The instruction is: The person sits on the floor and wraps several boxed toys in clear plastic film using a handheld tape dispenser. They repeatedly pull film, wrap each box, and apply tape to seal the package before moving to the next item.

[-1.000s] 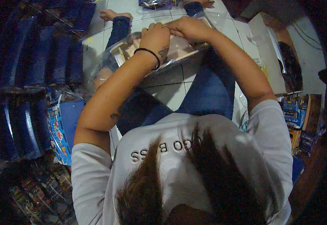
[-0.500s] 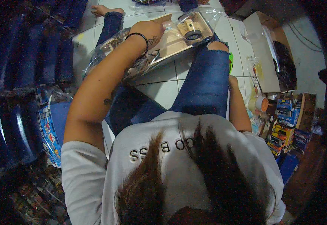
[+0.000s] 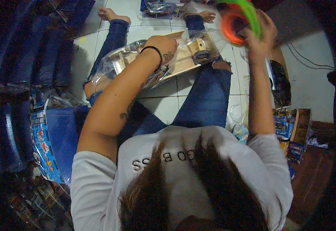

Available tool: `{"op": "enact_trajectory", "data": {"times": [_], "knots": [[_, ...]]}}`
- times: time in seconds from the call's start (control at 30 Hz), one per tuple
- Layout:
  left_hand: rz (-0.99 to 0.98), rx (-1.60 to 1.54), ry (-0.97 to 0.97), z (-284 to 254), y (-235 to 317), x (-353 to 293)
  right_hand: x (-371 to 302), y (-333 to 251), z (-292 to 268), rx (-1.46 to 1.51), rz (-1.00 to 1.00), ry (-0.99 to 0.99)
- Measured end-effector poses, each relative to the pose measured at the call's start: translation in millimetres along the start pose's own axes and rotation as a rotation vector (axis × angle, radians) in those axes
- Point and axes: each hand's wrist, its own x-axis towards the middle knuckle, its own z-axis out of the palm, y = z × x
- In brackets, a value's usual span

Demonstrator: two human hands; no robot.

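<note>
A wooden toy vehicle (image 3: 183,57) with dark wheels lies across my legs inside a clear plastic bag (image 3: 108,68). My left hand (image 3: 164,47), with a black band at its wrist, is closed on the bag near the middle of the toy. Its fingertips are mostly hidden, beside an upright thin wooden panel (image 3: 175,35). Raised at the far right, my right hand (image 3: 262,36) grips a green tape dispenser (image 3: 252,17) with an orange ring in it. Hand and dispenser are smeared by motion.
White floor tiles (image 3: 158,106) lie between my jeans-covered legs. Plastic-wrapped items (image 3: 158,8) rest beyond my feet. At left stands a blue printed box (image 3: 46,144) beside dark wrapped stacks (image 3: 11,131). Several small boxed goods (image 3: 285,125) sit at right, near an open carton (image 3: 303,125).
My right hand has risen from beside my right thigh to the far right, lifting the green tape dispenser. The left hand stays on the bagged toy, which appears slightly lower in view.
</note>
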Motion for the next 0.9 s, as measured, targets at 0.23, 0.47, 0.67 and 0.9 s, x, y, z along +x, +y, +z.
{"op": "enact_trajectory", "data": {"times": [0.23,0.47,0.67,0.9], "knots": [[-0.022,-0.09,0.008,1,-5,3,78,-69,138,0.065,0.648,-1.154],[0.0,-0.137,0.038,6,-9,7,113,-44,210,-0.032,0.247,-1.694],[0.035,-0.161,0.071,10,-8,5,117,-52,204,-0.122,0.074,-1.693],[0.022,-0.18,0.044,10,-12,14,119,-104,147,-0.209,0.145,-1.557]]}}
